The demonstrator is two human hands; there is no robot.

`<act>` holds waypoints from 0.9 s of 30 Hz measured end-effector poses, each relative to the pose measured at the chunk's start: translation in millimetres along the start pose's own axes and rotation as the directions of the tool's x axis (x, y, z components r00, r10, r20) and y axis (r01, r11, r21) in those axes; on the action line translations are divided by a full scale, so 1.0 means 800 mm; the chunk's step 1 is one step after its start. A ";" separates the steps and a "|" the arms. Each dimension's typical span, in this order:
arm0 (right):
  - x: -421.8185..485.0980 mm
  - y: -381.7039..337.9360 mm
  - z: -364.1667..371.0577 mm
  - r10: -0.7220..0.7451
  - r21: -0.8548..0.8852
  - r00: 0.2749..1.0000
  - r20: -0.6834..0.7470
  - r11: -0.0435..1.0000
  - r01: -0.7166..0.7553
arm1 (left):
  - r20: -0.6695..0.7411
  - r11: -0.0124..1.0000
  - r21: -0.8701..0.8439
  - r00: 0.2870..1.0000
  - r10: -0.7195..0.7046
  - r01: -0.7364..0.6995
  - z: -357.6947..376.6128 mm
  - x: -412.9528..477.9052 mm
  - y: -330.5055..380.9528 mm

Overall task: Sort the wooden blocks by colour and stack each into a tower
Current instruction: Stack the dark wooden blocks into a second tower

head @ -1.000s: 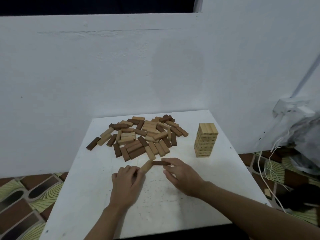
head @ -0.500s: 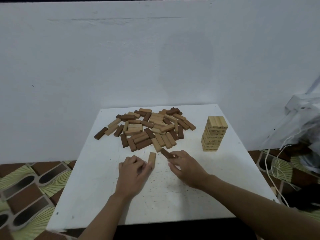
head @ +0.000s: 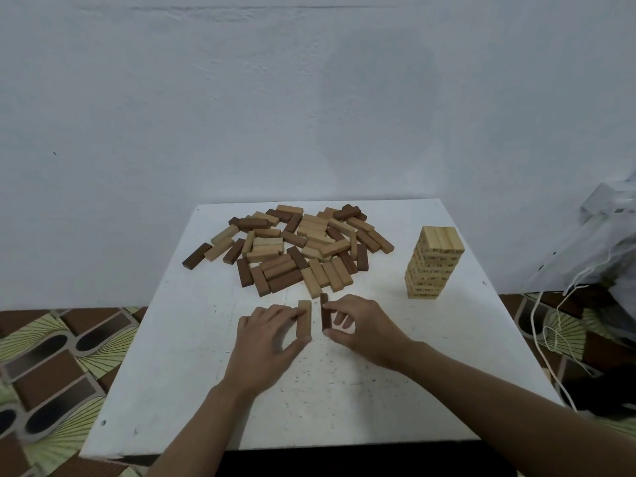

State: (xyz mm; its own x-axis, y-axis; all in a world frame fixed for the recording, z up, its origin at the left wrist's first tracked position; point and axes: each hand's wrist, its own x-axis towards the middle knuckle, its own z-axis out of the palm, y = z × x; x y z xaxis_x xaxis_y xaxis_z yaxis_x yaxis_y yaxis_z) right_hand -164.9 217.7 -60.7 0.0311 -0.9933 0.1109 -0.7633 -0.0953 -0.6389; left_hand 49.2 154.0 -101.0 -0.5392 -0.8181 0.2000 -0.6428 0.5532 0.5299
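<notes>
A heap of mixed wooden blocks (head: 303, 247), pale, mid-brown and dark brown, lies at the back of the white table (head: 179, 366). My left hand (head: 268, 342) pinches a mid-brown block (head: 304, 323) between thumb and fingers, lengthwise on the table. Right beside it, my right hand (head: 361, 323) grips a dark brown block (head: 325, 311), parallel to the first with a small gap between them. A finished tower of pale blocks (head: 434, 261) stands at the right.
A white wall rises directly behind the table. Patterned floor tiles (head: 62, 359) show on the left. At the right, off the table, lie a plastic bag (head: 599, 249) and white cords (head: 550, 325). The table's near edge is just below my forearms.
Both hands turned their blocks from slanted to lengthwise and brought them side by side. The camera tilted, shifting the view of the table.
</notes>
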 end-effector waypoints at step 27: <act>0.026 0.015 -0.001 -0.030 -0.025 1.000 0.004 0.999 0.030 | 0.095 0.997 -0.063 0.995 0.037 -0.031 0.000 0.038 -0.004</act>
State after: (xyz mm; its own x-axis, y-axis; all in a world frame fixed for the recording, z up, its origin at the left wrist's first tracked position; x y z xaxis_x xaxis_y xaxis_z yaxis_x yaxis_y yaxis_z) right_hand -173.6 195.9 -65.5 0.0567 -0.9903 0.1267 -0.7778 -0.1234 -0.6163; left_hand 35.0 127.6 -97.0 -0.6122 -0.7781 0.1405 -0.5897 0.5676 0.5745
